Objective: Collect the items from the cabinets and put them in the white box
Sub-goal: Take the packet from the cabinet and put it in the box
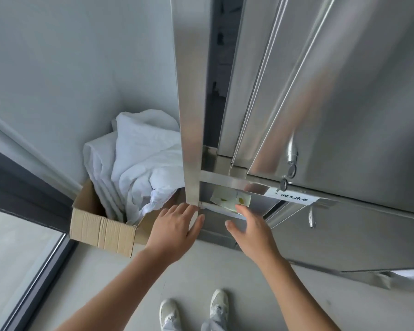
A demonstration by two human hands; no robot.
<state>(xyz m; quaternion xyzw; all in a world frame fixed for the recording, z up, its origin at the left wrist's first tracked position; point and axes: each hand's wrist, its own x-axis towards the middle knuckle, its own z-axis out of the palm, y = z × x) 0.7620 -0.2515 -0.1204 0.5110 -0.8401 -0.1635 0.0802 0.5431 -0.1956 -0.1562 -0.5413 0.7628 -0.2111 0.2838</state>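
A steel cabinet (pixel 320 103) fills the right side, its lower door (pixel 296 211) swung open. Inside the low compartment lies a pale packet with green and yellow marks (pixel 230 198). My right hand (pixel 251 230) reaches toward it with fingers spread, its fingertips at the packet's lower edge; it holds nothing. My left hand (pixel 175 228) is open beside the cabinet's left post (pixel 191 139), fingers straight, just below the post's bottom end. A cardboard box (pixel 101 228) stands on the floor to the left, stuffed with white bedding (pixel 139 163).
The upper cabinet door carries a handle with a key (pixel 290 163) and a white label (pixel 292 198). A grey wall lies behind the box and a dark window frame (pixel 34 271) runs along the left. My shoes (pixel 194 309) stand on the pale floor.
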